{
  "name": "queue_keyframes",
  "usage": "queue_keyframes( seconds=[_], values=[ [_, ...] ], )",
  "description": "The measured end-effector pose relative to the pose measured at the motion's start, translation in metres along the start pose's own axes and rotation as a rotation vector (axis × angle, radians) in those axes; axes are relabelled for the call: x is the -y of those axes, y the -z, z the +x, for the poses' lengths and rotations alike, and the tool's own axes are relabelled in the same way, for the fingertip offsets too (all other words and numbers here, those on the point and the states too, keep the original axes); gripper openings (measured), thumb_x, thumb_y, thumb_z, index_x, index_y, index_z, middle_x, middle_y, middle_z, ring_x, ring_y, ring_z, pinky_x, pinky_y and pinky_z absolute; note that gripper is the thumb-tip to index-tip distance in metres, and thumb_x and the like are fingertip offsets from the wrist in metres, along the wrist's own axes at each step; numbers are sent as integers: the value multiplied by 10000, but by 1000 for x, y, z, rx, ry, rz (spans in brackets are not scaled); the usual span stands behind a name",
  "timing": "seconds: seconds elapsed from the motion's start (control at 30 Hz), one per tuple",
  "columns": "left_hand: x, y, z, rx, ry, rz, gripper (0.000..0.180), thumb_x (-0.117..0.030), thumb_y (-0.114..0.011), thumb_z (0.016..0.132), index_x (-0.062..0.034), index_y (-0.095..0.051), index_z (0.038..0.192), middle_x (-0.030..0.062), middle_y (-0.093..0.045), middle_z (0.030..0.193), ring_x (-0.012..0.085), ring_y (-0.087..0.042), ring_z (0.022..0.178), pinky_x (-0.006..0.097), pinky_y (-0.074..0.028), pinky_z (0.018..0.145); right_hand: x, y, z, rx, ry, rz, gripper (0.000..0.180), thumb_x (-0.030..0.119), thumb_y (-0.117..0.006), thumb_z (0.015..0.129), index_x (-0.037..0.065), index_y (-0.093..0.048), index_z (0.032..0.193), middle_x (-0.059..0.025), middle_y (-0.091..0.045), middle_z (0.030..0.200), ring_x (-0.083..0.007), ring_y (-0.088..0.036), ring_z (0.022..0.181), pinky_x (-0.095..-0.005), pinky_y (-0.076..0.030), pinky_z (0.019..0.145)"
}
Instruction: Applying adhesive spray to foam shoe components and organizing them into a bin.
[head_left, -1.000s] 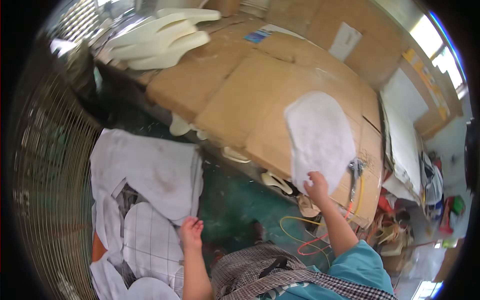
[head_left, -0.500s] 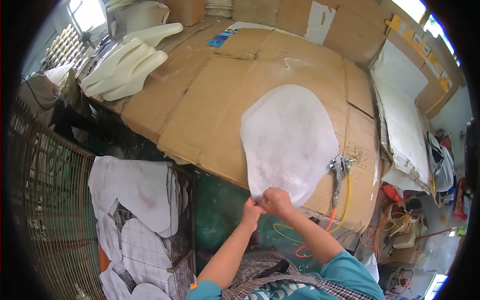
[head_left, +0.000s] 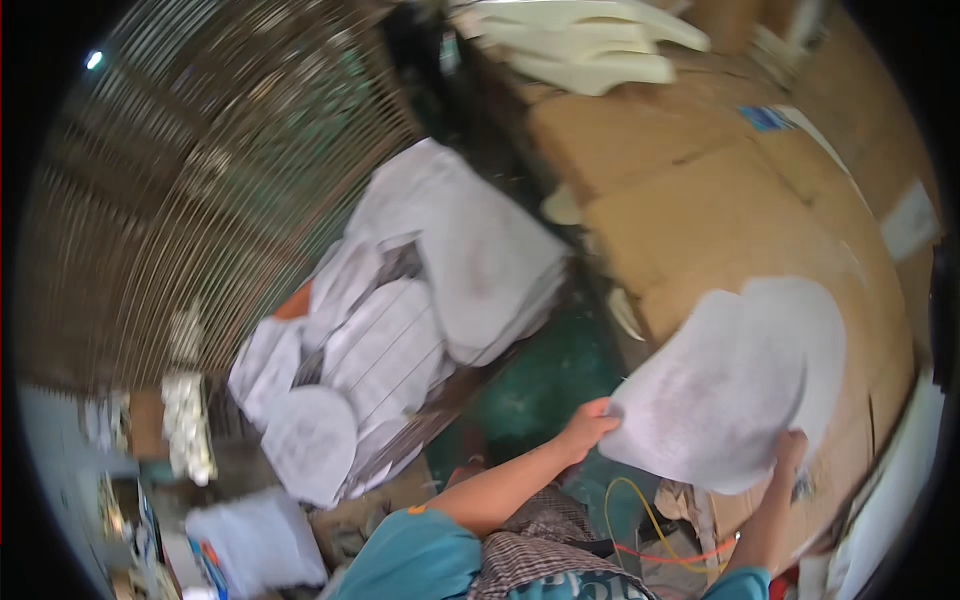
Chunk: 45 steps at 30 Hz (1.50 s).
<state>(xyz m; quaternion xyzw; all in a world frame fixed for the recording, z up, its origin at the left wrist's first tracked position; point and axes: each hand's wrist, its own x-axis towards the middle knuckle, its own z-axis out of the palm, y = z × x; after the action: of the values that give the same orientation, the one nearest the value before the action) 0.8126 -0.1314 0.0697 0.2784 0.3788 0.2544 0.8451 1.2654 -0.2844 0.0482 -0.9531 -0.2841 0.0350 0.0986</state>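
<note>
White sheeting in fingers of two hands

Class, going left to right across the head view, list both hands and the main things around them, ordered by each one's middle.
Brown barred frame, piled white sheets, left hand, held white sheet, right hand.

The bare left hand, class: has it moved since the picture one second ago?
Yes. The left hand has moved toward the brown cardboard-covered table and now grips a rounded white sheet.
</note>
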Motion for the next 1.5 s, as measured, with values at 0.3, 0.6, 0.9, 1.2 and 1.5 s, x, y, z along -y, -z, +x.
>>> queue_keyframes(
  seconds=[0.3, 0.6, 0.9, 1.2, 1.5],
  values=[
    [-123, 209, -142, -407, -346, -277, 353, 53, -476, 656, -1, -592, 986, 68, -613, 924, 179, -577, 873, 295, -448, 794, 340, 40, -155, 678, 95, 1243, 26, 68, -531, 750, 71, -523, 775, 21, -477, 647, -79, -460, 537, -206, -368, 467],
    [-185, 430, -305, -755, -777, -308, 387, 60, -446, 674, 18, -566, 1039, 113, -607, 1012, 208, -574, 944, 319, -438, 875, 640, -40, -311, 1099, 348, 1400, 61, 3, -534, 738, 34, -547, 789, -23, -567, 754, -106, -526, 625, -241, -429, 553],
    [-95, 547, -327, -956, -623, -533, 476, 14, -442, 672, 13, -489, 1146, 107, -585, 1058, 217, -564, 965, 336, -418, 898, 637, -209, -386, 1383, 88, 1047, 94, 7, -531, 762, 31, -532, 853, -59, -573, 731, -163, -581, 653, -268, -482, 585],
    [-16, 592, -283, -1504, -267, -518, 458, 4, -511, 661, 12, -483, 1117, 133, -556, 1011, 274, -547, 916, 403, -459, 784, 628, -265, -417, 1364, -36, 709, 375, 33, -529, 773, -22, -450, 1135, -108, -538, 885, -190, -595, 664, -276, -519, 554],
    [5, 579, -258, -1236, -324, -1395, 191, -56, -457, 797, -10, -541, 962, 131, -595, 979, 226, -565, 933, 347, -465, 840, 621, -273, -409, 1293, 6, 716, 275, 21, -526, 771, 8, -493, 1044, -76, -548, 807, -164, -574, 591, -256, -501, 500]
  ],
)
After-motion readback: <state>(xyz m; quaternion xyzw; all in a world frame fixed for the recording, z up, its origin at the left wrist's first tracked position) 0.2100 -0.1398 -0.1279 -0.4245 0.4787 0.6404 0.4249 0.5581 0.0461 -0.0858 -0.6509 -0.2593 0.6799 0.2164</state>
